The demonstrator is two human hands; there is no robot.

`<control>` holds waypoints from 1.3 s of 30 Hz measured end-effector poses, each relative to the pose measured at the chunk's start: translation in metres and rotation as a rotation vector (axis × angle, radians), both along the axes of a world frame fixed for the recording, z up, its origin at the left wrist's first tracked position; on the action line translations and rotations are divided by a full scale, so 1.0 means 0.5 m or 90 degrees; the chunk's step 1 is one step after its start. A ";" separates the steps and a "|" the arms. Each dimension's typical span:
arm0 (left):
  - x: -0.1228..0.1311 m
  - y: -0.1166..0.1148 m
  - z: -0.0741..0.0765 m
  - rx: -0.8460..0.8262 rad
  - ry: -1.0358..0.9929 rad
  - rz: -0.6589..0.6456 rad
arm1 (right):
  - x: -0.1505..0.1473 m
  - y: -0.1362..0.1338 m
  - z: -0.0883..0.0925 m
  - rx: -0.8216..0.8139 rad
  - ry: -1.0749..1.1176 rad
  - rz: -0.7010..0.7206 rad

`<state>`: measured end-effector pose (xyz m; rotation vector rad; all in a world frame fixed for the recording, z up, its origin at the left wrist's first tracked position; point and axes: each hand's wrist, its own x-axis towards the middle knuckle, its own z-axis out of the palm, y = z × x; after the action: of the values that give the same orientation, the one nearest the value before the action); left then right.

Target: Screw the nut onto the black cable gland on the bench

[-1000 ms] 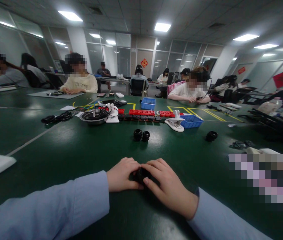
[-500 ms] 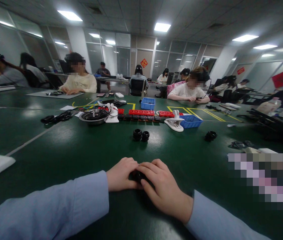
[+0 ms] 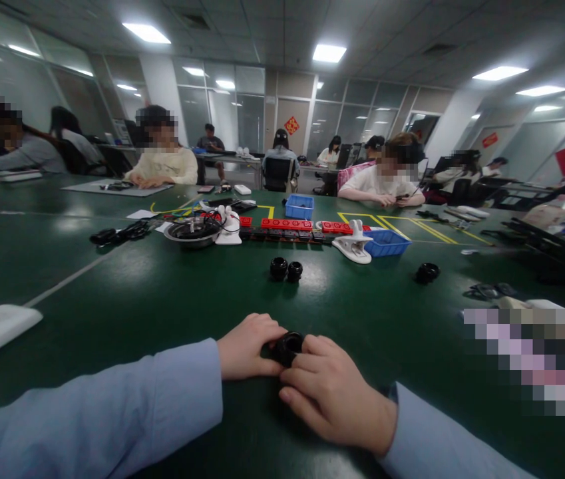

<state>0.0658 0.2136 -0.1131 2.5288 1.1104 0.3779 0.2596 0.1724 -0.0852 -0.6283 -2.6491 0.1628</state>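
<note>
A hollow black ring-shaped fitting [image 3: 289, 347] is between my two hands, its round opening showing toward me. My left hand [image 3: 249, 346] closes on its left side, thumb below and fingers on the far side. My right hand [image 3: 329, 386] has its fingers curled, with the fingertips at the right rim of the fitting; part of their contact is hidden. Farther out on the green table stands a pair of similar black fittings, a larger one [image 3: 279, 268] and a smaller one [image 3: 295, 271], side by side. Another black fitting [image 3: 427, 272] lies to the right.
Red and black strips [image 3: 287, 225] run across the table's middle, flanked by white clamps [image 3: 353, 243] and a metal bowl [image 3: 192, 233] of black parts. Blue bins [image 3: 386, 243] stand nearby. A white object [image 3: 0, 332] lies at left, black cables [image 3: 120, 233] beyond. Other people sit opposite.
My right hand has shifted back and slightly right, its fingers curling more and uncovering the fitting. The fitting's opening now shows. My left hand has barely moved; the view has turned slightly left.
</note>
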 end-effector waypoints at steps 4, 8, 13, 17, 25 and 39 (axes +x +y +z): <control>-0.001 -0.001 0.006 -0.022 -0.016 -0.006 | 0.019 0.040 -0.011 -0.032 0.012 -0.169; -0.001 -0.002 0.011 -0.028 0.000 -0.001 | 0.039 0.090 -0.030 -0.053 -0.021 -0.374; 0.001 -0.004 0.011 -0.020 -0.005 -0.003 | 0.035 0.086 -0.038 -0.053 0.006 -0.348; 0.000 -0.003 0.009 -0.017 -0.005 0.003 | 0.023 0.061 -0.029 -0.082 0.059 -0.269; 0.001 -0.003 0.007 -0.017 -0.007 0.005 | 0.009 0.032 -0.015 -0.123 0.114 -0.167; 0.001 -0.003 0.004 -0.016 0.001 0.012 | 0.006 0.027 -0.004 -0.149 0.084 -0.165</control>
<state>0.0662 0.2121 -0.1111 2.4991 1.1344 0.3652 0.2624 0.1858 -0.0871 -0.9934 -2.4135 0.4257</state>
